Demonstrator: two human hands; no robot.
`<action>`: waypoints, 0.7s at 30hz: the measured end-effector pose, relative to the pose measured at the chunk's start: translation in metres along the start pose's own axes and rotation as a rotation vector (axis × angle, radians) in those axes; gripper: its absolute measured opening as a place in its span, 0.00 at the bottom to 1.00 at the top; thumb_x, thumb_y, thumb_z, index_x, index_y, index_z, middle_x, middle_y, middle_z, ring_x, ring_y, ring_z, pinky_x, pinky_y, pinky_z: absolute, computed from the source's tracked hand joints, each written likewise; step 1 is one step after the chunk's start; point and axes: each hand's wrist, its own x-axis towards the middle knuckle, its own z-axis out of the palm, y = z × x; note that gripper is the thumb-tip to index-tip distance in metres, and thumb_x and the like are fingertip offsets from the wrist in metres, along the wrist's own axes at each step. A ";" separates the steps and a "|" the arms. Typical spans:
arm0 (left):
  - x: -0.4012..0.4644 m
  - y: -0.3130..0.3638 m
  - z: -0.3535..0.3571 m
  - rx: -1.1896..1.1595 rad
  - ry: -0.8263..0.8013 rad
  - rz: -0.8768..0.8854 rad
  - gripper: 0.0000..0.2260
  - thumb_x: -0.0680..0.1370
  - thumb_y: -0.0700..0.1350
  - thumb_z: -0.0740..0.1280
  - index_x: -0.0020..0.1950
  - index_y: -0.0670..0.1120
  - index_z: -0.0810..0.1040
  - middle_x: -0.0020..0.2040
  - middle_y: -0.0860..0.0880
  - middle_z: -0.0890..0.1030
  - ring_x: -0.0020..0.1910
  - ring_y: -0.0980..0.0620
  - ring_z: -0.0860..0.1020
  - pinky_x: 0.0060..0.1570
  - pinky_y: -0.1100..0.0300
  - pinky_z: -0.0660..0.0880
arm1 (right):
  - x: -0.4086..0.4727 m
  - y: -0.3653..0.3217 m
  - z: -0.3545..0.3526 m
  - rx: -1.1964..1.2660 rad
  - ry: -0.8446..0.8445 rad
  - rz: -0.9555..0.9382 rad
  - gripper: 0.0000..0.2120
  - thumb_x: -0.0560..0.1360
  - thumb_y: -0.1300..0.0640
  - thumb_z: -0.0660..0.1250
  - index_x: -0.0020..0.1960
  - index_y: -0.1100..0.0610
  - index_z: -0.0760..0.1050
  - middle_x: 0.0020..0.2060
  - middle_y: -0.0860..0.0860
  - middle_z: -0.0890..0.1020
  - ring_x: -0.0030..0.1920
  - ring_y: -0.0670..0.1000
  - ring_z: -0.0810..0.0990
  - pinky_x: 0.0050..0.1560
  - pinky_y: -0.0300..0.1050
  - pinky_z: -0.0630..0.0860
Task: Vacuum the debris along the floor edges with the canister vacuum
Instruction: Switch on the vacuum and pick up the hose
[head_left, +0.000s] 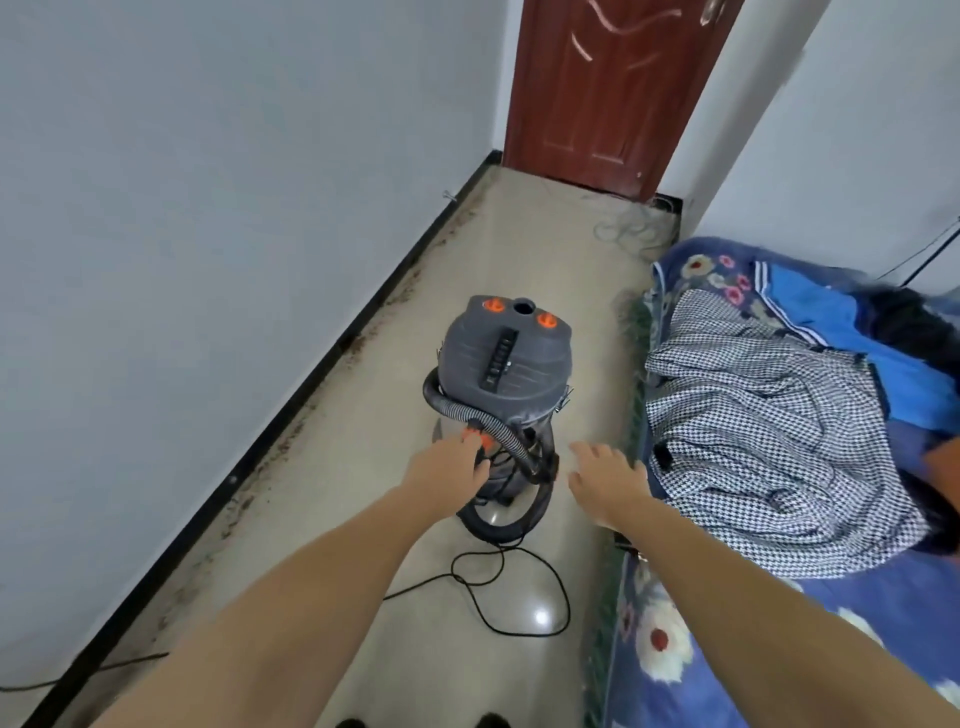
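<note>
Glossy beige tiled floor (363, 493) of a narrow passage, running away from the fingers toward a closed reddish-brown panelled door (613, 88) at the far end. A pale grey-white wall (182, 208) stands to the left of the left hand's fingers, edged by a black skirting strip (311, 374); a band of brown gritty debris (291, 431) lies along that strip, left of the fingers and continuing beyond them toward the door. To the right of the right hand's fingers lies a blue floral bedspread (675, 649), bearing a crumpled black-and-white houndstooth cloth (753, 426) and, further right, a bright blue garment (841, 322).

The grey drum-shaped canister vacuum with two orange knobs on its lid (506, 364) stands upright on the floor just beyond the fingertips of both hands, between wall and bedspread. Its ribbed grey-and-black hose (493, 421) loops around the near side of the drum, directly ahead of the left fingertips. A thin black power cord (483, 582) curls on the floor below the hands, nearer the viewer than the fingers.

Left hand (447, 467): fingers extended forward, tips at the orange fitting and hose on the drum's near side; whether they grasp it cannot be told. Right hand (608, 478): fingers spread and relaxed, holding nothing, just right of the drum.
</note>
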 end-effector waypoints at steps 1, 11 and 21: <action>0.006 0.005 0.004 -0.012 -0.008 -0.012 0.14 0.82 0.52 0.55 0.63 0.47 0.69 0.56 0.46 0.78 0.53 0.45 0.77 0.50 0.52 0.73 | 0.007 0.006 -0.002 0.006 -0.011 0.003 0.21 0.82 0.51 0.51 0.74 0.52 0.60 0.69 0.54 0.68 0.69 0.57 0.65 0.69 0.62 0.60; 0.099 -0.014 0.026 -0.187 -0.111 -0.212 0.14 0.82 0.51 0.54 0.62 0.45 0.72 0.58 0.45 0.78 0.55 0.45 0.77 0.52 0.53 0.73 | 0.119 -0.015 -0.012 0.018 -0.053 -0.123 0.21 0.82 0.51 0.51 0.73 0.52 0.60 0.70 0.54 0.68 0.69 0.58 0.66 0.68 0.61 0.61; 0.213 -0.033 0.075 -0.590 -0.260 -0.603 0.17 0.83 0.48 0.54 0.58 0.38 0.77 0.56 0.39 0.80 0.56 0.41 0.78 0.54 0.52 0.73 | 0.276 -0.021 -0.026 -0.108 -0.072 -0.259 0.21 0.82 0.52 0.54 0.74 0.52 0.59 0.69 0.55 0.68 0.69 0.58 0.66 0.70 0.60 0.60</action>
